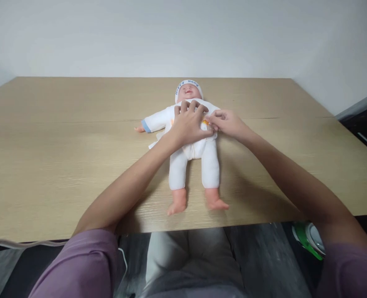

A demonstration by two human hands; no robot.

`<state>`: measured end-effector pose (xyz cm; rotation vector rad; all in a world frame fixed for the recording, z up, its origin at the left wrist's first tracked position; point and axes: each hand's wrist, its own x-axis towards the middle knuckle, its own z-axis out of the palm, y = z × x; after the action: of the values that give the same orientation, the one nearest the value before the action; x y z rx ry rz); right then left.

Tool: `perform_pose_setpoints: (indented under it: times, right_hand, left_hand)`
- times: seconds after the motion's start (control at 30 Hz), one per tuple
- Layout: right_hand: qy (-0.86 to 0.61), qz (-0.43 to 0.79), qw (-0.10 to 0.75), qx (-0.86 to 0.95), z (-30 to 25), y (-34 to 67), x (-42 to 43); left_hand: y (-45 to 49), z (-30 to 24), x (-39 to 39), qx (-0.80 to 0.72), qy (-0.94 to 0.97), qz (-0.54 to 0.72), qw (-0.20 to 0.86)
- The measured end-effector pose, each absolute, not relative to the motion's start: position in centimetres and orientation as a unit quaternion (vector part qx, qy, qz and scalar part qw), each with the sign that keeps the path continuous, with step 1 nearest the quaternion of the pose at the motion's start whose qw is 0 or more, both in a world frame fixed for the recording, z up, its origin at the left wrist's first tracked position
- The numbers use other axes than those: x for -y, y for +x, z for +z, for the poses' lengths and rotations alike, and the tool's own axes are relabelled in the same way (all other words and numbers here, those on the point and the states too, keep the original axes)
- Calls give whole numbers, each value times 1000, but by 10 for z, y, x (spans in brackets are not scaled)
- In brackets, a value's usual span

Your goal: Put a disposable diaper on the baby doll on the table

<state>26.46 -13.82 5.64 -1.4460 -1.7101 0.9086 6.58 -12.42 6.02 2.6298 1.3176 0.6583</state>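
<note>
A baby doll (177, 167) in a white suit and a lettered white cap lies on its back on the table, head away from me and feet toward me. Around its hips is a white diaper (196, 150) with orange markings at the waist. My left hand (189, 124) rests over the doll's belly, fingers spread and bent, covering the diaper's upper front. At the right side of the waist, my right hand (228, 123) pinches the diaper's edge with thumb and fingertips; the exact part held is too small to tell. A white diaper tab sticks out loose at the left hip.
The wooden table (62, 165) has a seam across it behind the doll's waist and a white wall behind. A black object (365, 120) stands at the right edge. Below are a cable (25, 244) and a green-and-white item (309, 240).
</note>
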Motion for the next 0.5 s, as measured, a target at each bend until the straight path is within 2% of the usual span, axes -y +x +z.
perform_pose_setpoints:
  times: [0.1, 0.27, 0.43, 0.5]
  right_hand:
    - [-567, 323, 366, 663, 48, 249, 141]
    - [-512, 142, 444, 721, 23, 255, 180]
    - [-432, 94, 369, 818, 6, 261, 198]
    - [-429, 91, 362, 823, 2, 262, 195]
  left_hand:
    - [66, 58, 124, -431, 868, 234, 79]
    - [60, 61, 114, -432, 863, 228, 131]
    - [36, 65, 102, -360, 835, 279, 309]
    - [21, 60, 107, -350, 805, 337, 340]
